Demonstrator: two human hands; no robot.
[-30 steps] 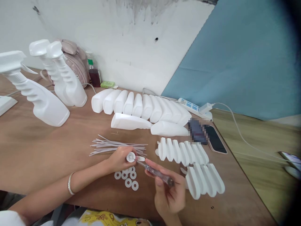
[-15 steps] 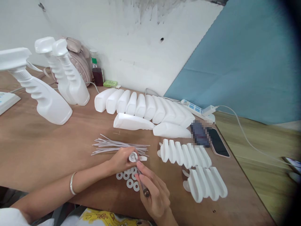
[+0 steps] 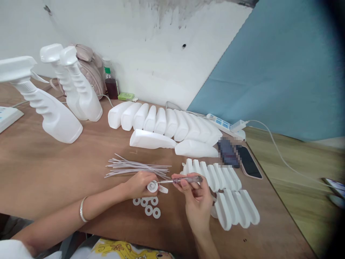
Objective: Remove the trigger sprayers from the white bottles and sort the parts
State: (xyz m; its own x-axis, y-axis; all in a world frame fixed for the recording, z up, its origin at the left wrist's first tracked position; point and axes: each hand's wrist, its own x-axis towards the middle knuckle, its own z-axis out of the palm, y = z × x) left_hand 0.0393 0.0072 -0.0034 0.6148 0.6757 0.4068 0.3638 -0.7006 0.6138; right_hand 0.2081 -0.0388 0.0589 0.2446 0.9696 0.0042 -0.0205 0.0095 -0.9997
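Note:
My left hand (image 3: 138, 184) is closed around a white spray-trigger head (image 3: 153, 186) just above the brown table (image 3: 48, 169). My right hand (image 3: 198, 196) pinches a clear-handled screwdriver (image 3: 185, 179), held level, with its metal tip at the round collar of the trigger head. Several white ring washers (image 3: 148, 207) lie on the table right under my hands. A bundle of thin white dip tubes (image 3: 136, 167) lies just behind my left hand.
Two rows of white trigger heads (image 3: 231, 199) lie to the right. White bottles lie in a row (image 3: 164, 124) behind; three assembled spray bottles (image 3: 61, 104) stand at left. Two phones (image 3: 239, 158), a power strip (image 3: 223, 126), a pink bag (image 3: 91, 75) and a small drink bottle (image 3: 110, 81) sit further back.
My right hand swung from in front of my left hand out to the right, turning the screwdriver from steeply angled to level. My left hand stayed closed on the trigger head.

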